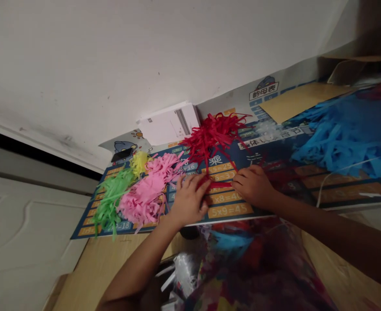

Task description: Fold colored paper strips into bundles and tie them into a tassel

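A thin red paper strip stretches level between my two hands, low over the printed chart mat. My left hand has its fingertips closed on the strip's left end, palm down near the table's front edge. At the other end, my right hand pinches the strip, its fingers curled. Just behind them lies a pile of loose red strips, with a few strands trailing down to the hands. Close to the left of my left hand sits a bunch of pink strips.
Green strips and yellow strips lie at the left. A white card stack leans at the wall. Toward the right are a tan sheet, a large blue pile and a white cord. Some blue strips rest on my lap.
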Tool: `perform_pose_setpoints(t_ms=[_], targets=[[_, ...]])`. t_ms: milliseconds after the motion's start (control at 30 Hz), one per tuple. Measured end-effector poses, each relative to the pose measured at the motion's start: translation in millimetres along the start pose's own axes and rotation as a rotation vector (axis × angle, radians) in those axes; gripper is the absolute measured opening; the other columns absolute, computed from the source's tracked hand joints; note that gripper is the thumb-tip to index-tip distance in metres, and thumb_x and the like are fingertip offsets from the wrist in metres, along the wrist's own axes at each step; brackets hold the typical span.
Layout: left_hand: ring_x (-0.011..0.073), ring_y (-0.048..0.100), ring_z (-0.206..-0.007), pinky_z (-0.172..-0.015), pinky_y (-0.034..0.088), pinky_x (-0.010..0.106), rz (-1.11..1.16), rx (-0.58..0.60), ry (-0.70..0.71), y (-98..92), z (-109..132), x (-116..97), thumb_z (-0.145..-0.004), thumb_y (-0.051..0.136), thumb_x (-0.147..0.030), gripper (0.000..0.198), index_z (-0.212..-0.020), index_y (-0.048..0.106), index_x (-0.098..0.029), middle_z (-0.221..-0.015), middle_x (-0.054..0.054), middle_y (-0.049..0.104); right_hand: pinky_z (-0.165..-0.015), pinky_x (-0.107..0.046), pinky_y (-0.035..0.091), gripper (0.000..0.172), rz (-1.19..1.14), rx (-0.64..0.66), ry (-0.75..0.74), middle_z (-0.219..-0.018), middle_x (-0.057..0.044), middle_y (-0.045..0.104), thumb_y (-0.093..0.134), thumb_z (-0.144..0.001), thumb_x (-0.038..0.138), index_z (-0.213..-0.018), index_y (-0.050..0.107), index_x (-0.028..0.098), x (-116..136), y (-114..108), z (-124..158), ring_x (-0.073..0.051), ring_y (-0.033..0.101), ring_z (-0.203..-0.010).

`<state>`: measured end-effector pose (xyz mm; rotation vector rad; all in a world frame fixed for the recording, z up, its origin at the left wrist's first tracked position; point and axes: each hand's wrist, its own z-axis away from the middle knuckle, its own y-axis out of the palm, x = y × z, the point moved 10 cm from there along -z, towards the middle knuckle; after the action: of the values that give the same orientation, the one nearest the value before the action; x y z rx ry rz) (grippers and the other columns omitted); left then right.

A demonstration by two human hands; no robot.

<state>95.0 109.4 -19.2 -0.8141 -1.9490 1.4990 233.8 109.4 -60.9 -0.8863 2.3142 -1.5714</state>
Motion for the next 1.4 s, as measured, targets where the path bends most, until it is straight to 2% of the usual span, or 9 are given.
perform_pose_setpoints(t_ms=[100,200,300,533,667,867,967,1167,1400], targets=[[0.0277,0.056,-0.120,-0.110,0.031,0.054,0.045,-0.085,0.085,9.6,-19,-35,-0.093,0.061,-0.033,0.032,-0.124,0.065,-0.023,-0.129,0.009,0.067,-0.088,-0.046,0.030,0.028,0.119,0.007,-0.049,-0.089,-0.004,0.068,0.045,-0.098,0.014,-0.085,0.066,0.027,7,-3,2,-0.025,0.052,-0.096],[0.0222,0.061,-0.104,-0.105,0.035,0.051,0.021,-0.082,0.109,32.2,-37,-43,-0.099,0.055,-0.023,0.017,-0.101,0.072,-0.024,-0.103,0.004,0.075,-0.088,-0.046,0.028,0.026,0.177,-0.016,-0.079,-0.092,-0.003,0.071,0.046,-0.100,0.014,-0.090,0.068,0.026,11,-10,5,-0.025,0.054,-0.098],[0.0199,0.062,-0.101,-0.103,0.036,0.048,0.040,-0.044,0.128,46.8,-37,-36,-0.101,0.053,-0.021,0.020,-0.098,0.072,-0.023,-0.093,0.002,0.075,-0.086,-0.045,0.027,0.024,0.195,-0.057,-0.112,-0.094,-0.002,0.074,0.049,-0.099,0.014,-0.094,0.069,0.026,10,-19,11,-0.024,0.055,-0.095],[0.0191,0.062,-0.100,-0.096,0.038,0.043,0.138,-0.045,0.180,46.0,-7,-21,-0.101,0.051,-0.020,0.022,-0.103,0.073,-0.024,-0.100,0.004,0.074,-0.082,-0.040,0.031,0.019,0.049,-0.020,-0.141,-0.094,0.001,0.076,0.056,-0.096,0.018,-0.095,0.073,0.027,-16,-16,27,-0.022,0.058,-0.092],[0.0199,0.062,-0.095,-0.088,0.041,0.039,0.255,-0.053,0.057,50.1,-7,-2,-0.099,0.056,-0.030,0.021,-0.095,0.075,-0.025,-0.096,0.004,0.075,-0.078,-0.039,0.032,0.029,-0.146,-0.020,-0.012,-0.083,-0.003,0.073,0.058,-0.098,0.033,-0.075,0.072,0.023,-45,-10,30,-0.022,0.061,-0.085],[0.0204,0.064,-0.090,-0.083,0.044,0.038,0.438,0.000,-0.102,59.6,-11,16,-0.096,0.060,-0.041,0.024,-0.092,0.077,-0.024,-0.090,0.005,0.075,-0.077,-0.040,0.039,0.036,-0.325,0.049,0.142,-0.088,-0.005,0.070,0.052,-0.099,0.045,-0.079,0.075,0.026,-69,3,36,-0.024,0.062,-0.086],[0.0212,0.064,-0.087,-0.081,0.042,0.039,0.451,-0.009,-0.164,56.7,-13,19,-0.096,0.060,-0.043,0.027,-0.088,0.077,-0.024,-0.088,0.005,0.075,-0.076,-0.040,0.041,0.034,-0.348,0.072,0.205,-0.086,-0.006,0.069,0.055,-0.096,0.045,-0.075,0.073,0.025,-75,6,35,-0.025,0.062,-0.085],[0.0203,0.062,-0.080,-0.077,0.037,0.038,0.453,0.048,-0.230,60.3,-21,21,-0.092,0.064,-0.034,0.021,-0.077,0.073,-0.022,-0.080,0.003,0.073,-0.073,-0.039,0.042,0.027,-0.342,0.093,0.259,-0.083,-0.006,0.067,0.063,-0.089,0.041,-0.071,0.070,0.023,-79,9,31,-0.025,0.060,-0.083],[0.0194,0.062,-0.079,-0.076,0.035,0.036,0.447,0.110,-0.270,66.4,-27,24,-0.086,0.069,-0.029,0.020,-0.068,0.066,-0.020,-0.078,0.002,0.073,-0.079,-0.039,0.041,0.022,-0.353,0.134,0.294,-0.089,-0.006,0.066,0.064,-0.086,0.039,-0.071,0.069,0.022,-81,12,32,-0.025,0.060,-0.089]])
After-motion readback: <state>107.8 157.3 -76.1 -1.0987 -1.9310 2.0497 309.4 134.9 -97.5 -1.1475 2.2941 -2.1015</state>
